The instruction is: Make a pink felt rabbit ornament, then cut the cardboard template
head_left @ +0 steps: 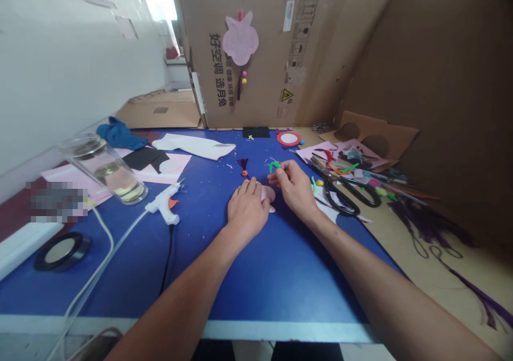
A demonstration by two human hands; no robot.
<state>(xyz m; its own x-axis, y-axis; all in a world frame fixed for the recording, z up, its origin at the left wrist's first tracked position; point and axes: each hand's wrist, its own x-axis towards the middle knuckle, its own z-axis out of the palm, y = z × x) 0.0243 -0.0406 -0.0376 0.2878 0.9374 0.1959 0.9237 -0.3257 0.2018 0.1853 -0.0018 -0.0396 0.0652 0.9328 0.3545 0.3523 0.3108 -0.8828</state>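
Observation:
My left hand (247, 206) lies flat with its fingers stretched over a small pink paper piece (267, 194) on the blue table. Part of the pink piece shows beside the thumb; the rest is hidden under the hand. Just to the right, my right hand (294, 185) pinches a curved green pipe cleaner (274, 165) between thumb and fingers, slightly above the table. Beyond my left fingertips lies a dark tassel (242, 164) with an orange bead (245, 174).
A white glue gun (165, 203), a glass bottle (116, 176) and black tape (62, 251) are at the left. Large black scissors (340, 190) lie among scraps at the right. A pink paper shape (241, 40) hangs on the cardboard (264, 104) behind.

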